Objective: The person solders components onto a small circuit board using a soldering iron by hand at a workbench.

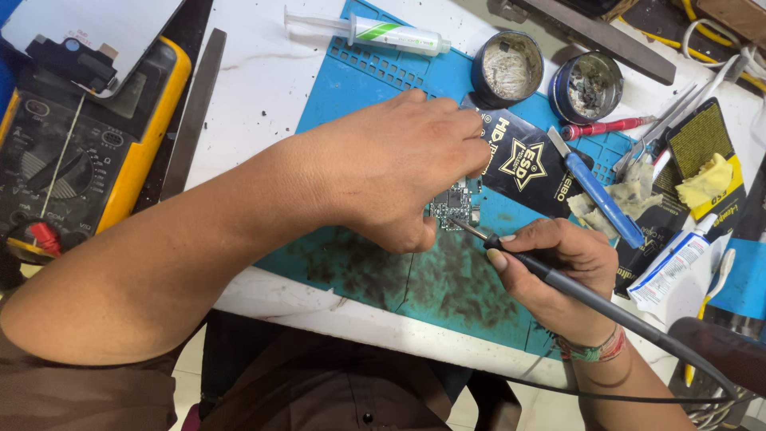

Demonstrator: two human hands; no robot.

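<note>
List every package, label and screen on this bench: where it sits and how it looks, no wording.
Black packet: right of the left hand, gold star emblem.
Black-and-yellow packet: far right, under a yellow cloth.
White tube: right of the right hand, blue and red print.
Syringe: top centre, white-and-green label.
Yellow multimeter: far left, grey screen.

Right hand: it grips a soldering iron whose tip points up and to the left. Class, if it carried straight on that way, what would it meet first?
The right hand aims the soldering iron at the small circuit board, which would likely be met first, with the left hand just beyond; depth is unclear.
</note>
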